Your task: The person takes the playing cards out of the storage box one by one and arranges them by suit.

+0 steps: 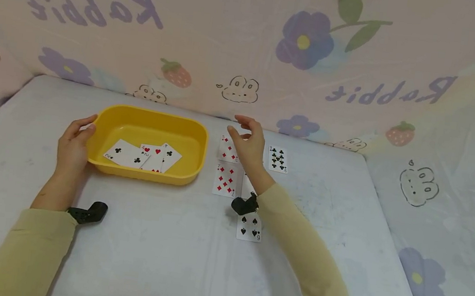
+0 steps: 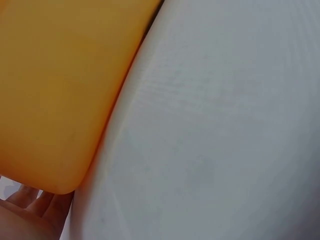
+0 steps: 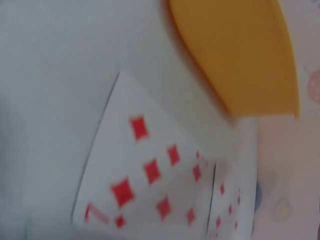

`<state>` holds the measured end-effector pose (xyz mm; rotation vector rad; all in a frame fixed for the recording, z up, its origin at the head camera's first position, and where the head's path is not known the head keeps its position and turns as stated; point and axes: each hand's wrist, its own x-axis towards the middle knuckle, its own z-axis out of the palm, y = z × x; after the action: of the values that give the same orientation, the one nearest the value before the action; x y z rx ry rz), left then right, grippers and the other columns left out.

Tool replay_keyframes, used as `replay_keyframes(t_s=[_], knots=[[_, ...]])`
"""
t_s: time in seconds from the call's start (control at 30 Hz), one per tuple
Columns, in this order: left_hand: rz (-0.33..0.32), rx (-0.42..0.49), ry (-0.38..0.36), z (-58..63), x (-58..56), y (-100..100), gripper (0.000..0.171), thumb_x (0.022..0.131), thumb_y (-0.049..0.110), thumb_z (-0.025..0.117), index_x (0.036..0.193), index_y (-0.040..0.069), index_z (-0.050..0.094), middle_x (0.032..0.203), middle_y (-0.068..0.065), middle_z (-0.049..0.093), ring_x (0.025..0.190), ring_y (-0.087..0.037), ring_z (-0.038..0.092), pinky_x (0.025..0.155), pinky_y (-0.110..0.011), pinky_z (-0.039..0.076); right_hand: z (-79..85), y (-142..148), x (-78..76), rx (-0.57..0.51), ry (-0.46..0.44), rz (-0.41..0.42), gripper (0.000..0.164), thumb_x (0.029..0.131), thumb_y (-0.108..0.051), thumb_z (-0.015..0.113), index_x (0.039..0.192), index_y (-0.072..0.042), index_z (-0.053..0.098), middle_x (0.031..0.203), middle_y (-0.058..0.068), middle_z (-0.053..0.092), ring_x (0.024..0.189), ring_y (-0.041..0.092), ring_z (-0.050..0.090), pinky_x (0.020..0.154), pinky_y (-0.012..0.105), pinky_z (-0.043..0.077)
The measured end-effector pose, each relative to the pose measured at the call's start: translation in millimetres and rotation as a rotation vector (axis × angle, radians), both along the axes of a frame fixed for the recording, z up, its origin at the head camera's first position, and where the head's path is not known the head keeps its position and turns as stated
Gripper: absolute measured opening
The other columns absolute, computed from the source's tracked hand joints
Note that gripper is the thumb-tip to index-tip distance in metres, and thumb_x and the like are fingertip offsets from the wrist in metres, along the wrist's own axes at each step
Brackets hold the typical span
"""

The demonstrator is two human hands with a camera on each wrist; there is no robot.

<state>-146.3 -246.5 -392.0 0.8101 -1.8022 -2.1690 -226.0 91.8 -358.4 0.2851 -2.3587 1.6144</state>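
Observation:
My left hand (image 1: 74, 146) holds the left end of a yellow plastic basin (image 1: 146, 175), its thumb near the rim; in the left wrist view its fingers (image 2: 42, 207) lie against the basin's corner. Inside the basin lie overlapping playing cards, including a two of clubs (image 1: 122, 151) and a four of hearts (image 1: 155, 152). My right hand (image 1: 251, 147) hovers over cards right of the basin, thumb and fingers apart with nothing between them. Beneath it a diamonds card (image 1: 227, 152) is partly covered. Just nearer is a seven of diamonds (image 3: 152, 172).
A clubs card (image 1: 278, 159) lies to the right of the right hand. A six of spades (image 1: 249, 227) lies nearer, partly behind the black wrist camera (image 1: 243, 206). Another card (image 1: 247, 188) is mostly hidden by the right wrist. A patterned cloth backdrop (image 1: 215, 33) rises behind the white table.

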Motion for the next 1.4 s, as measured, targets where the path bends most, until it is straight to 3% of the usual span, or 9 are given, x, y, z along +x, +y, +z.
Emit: replay_keyframes(t_s=[0.1,0.23,0.4,0.7,0.87,1.0,1.27,1.4], knots=[[0.007,0.012,0.025,0.1,0.2,-0.5,0.033,0.097,0.030,0.055,0.130,0.030,0.060,0.116,0.011,0.057,0.102,-0.001,0.048,0.087,-0.006,0.040,0.5,-12.3,2.1,-0.021,0.004,0.028,0.034,0.087,-0.010,0.069,0.120,-0.003,0.062,0.121,0.014,0.058,0.111,0.028,0.051,0.082,0.025,0.044],[0.008,-0.009,0.032,0.7,0.0,-1.6,0.032,0.097,0.030,0.055,0.129,0.030,0.061,0.098,0.016,0.055,0.092,-0.001,0.049,0.076,-0.005,0.041,0.6,-29.1,4.5,-0.044,0.000,0.059,0.034,0.088,-0.010,0.068,0.120,-0.002,0.061,0.120,0.013,0.058,0.110,0.028,0.052,0.081,0.022,0.044],[0.016,-0.019,0.029,0.7,-1.4,-3.0,0.031,0.097,0.029,0.055,0.128,0.029,0.062,0.096,0.016,0.057,0.092,0.000,0.049,0.076,-0.005,0.041,1.0,-55.1,7.5,-0.038,-0.042,0.104,0.033,0.088,-0.011,0.068,0.120,-0.004,0.061,0.118,0.013,0.059,0.109,0.028,0.055,0.081,0.020,0.044],[-0.004,-0.014,-0.008,-0.7,-0.2,-1.0,0.034,0.098,0.032,0.054,0.131,0.030,0.059,0.112,0.014,0.056,0.103,-0.001,0.047,0.093,-0.008,0.039,-3.1,-103.1,16.3,0.032,-0.162,0.213,0.034,0.089,-0.018,0.069,0.120,-0.006,0.062,0.117,0.007,0.060,0.107,0.020,0.055,0.080,0.017,0.045],[0.001,-0.023,0.001,-1.4,0.8,0.5,0.033,0.098,0.033,0.054,0.130,0.031,0.060,0.105,0.016,0.055,0.098,-0.001,0.047,0.084,-0.006,0.041,-6.0,-124.9,21.6,0.063,-0.174,0.302,0.039,0.090,-0.020,0.068,0.124,-0.003,0.059,0.120,0.012,0.060,0.107,0.022,0.055,0.079,0.014,0.044],[0.005,-0.037,0.012,-1.4,-0.4,2.4,0.032,0.098,0.031,0.054,0.129,0.030,0.061,0.097,0.014,0.054,0.093,-0.001,0.047,0.075,-0.005,0.040,-7.5,-141.1,26.3,0.042,-0.249,0.343,0.043,0.088,-0.022,0.070,0.126,-0.004,0.058,0.123,0.013,0.059,0.111,0.025,0.054,0.084,0.015,0.043],[-0.007,-0.051,-0.008,0.4,0.0,2.2,0.034,0.098,0.032,0.053,0.132,0.030,0.058,0.104,0.018,0.052,0.101,-0.001,0.046,0.091,-0.008,0.040,-12.7,-169.5,28.2,0.075,-0.379,0.355,0.049,0.083,-0.031,0.075,0.125,-0.013,0.060,0.120,0.003,0.060,0.102,0.010,0.054,0.086,0.016,0.045],[-0.013,-0.063,-0.006,0.1,1.2,-0.2,0.034,0.098,0.033,0.053,0.132,0.031,0.058,0.105,0.018,0.052,0.102,-0.001,0.046,0.089,-0.007,0.041,-18.9,-180.8,24.2,0.168,-0.401,0.398,0.053,0.081,-0.033,0.077,0.127,-0.014,0.059,0.122,0.001,0.059,0.107,0.011,0.053,0.090,0.017,0.045]])
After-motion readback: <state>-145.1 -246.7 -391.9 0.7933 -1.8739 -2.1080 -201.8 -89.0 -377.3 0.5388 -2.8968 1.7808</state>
